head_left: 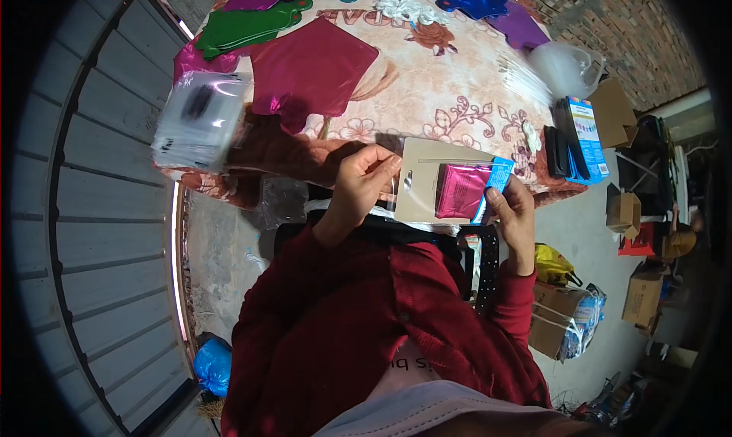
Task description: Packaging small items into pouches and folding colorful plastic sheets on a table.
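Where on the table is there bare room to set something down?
The widest bare patch is on the tablecloth between the magenta foil shape, left, and the white sticks, right, beyond the held packet. Crowded: the far edge, with other foil shapes and a white pile; the near-left corner, under stacked clear bags; the near-right corner, with a blue box.

Shiny and Rough

The pink packet (461, 191) looks like shiny foil; the brown card (415, 193) looks dull. Soft-looking cloth (427, 86) covers the surface (457, 105). At 10 o'clock, plastic bags (198, 124) gleam; at 2 o'clock, the brick wall (648, 44) looks rough.
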A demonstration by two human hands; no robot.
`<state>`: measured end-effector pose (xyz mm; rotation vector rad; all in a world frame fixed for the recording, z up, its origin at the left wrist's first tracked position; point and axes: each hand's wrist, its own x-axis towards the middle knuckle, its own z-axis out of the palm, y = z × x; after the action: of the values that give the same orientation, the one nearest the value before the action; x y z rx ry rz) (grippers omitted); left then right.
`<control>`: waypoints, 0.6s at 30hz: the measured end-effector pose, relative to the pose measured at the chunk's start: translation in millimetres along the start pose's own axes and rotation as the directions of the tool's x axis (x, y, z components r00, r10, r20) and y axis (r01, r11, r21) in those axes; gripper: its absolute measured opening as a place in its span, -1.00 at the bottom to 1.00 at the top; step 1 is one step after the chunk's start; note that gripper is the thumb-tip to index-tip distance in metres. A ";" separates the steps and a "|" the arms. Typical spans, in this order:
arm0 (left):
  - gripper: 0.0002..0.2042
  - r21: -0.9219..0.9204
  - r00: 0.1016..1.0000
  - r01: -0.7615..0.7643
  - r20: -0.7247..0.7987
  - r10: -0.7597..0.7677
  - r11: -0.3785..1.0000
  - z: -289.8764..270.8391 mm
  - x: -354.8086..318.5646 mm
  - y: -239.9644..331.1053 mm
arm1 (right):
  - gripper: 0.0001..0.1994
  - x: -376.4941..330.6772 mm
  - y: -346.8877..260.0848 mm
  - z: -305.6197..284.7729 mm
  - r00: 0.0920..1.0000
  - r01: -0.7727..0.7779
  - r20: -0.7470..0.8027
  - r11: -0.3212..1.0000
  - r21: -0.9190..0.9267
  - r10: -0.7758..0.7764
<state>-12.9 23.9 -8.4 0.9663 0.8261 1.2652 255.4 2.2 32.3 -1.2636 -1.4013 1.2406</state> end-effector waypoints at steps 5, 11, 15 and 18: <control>-0.90 0.002 1.000 -0.012 -0.002 0.012 1.000 3.0 1.1 -3.0 | -0.83 -2.0 2.1 -0.9 1.000 0.013 -0.007 1.000 -0.018 -0.013; -0.84 -0.175 0.992 0.120 -0.011 -0.124 0.977 8.4 -6.1 2.6 | -0.87 -4.6 2.3 4.2 0.994 0.054 -0.089 0.998 -0.026 -0.056; -0.77 -0.115 0.983 0.183 0.022 -0.182 0.976 11.1 -22.8 3.4 | -0.87 -3.0 7.1 0.8 0.977 0.108 -0.179 0.993 -0.040 -0.114; -0.79 -0.012 0.982 0.188 0.021 -0.187 0.982 12.8 -27.9 5.0 | -0.86 -4.8 8.4 -2.1 0.979 0.095 -0.178 0.995 -0.041 -0.100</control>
<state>-6.8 -5.2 0.8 0.8671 0.8712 1.0964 259.3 -2.3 24.4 -1.2801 -1.3404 1.0149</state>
